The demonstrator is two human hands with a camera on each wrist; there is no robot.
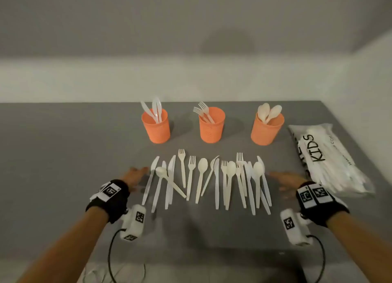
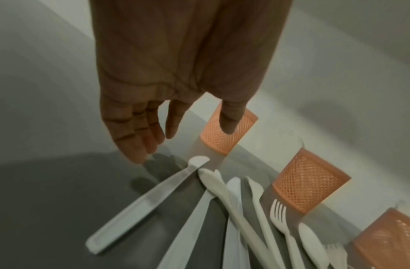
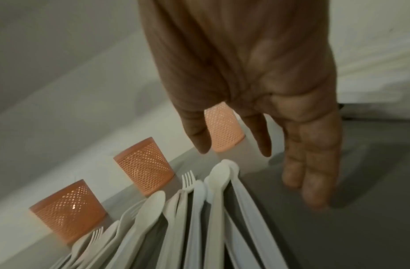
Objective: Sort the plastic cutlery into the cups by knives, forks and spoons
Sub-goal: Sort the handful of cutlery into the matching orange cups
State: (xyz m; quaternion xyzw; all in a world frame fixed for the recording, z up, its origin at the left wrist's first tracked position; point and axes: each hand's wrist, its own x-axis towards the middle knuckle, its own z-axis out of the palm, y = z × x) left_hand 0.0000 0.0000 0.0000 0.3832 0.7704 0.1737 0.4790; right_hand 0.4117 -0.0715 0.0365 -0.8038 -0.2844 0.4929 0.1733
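Observation:
Three orange mesh cups stand in a row at the back of the grey table (image 1: 63, 155). The left cup (image 1: 156, 126) holds knives, the middle cup (image 1: 211, 125) forks, the right cup (image 1: 266, 129) spoons. In front of them lies a row of several white and cream knives, forks and spoons (image 1: 209, 181), some overlapping. My left hand (image 1: 135, 175) hovers open just left of the row, beside the leftmost knife (image 2: 151, 198), and holds nothing. My right hand (image 1: 286, 179) is open at the row's right end, its fingertips (image 3: 314, 196) close to the table.
A clear plastic bag (image 1: 331, 157) printed KIDS, full of cutlery, lies at the table's right edge. A pale wall runs along the back and right side. Black cables (image 1: 110, 259) trail from the wrist cameras near the front edge.

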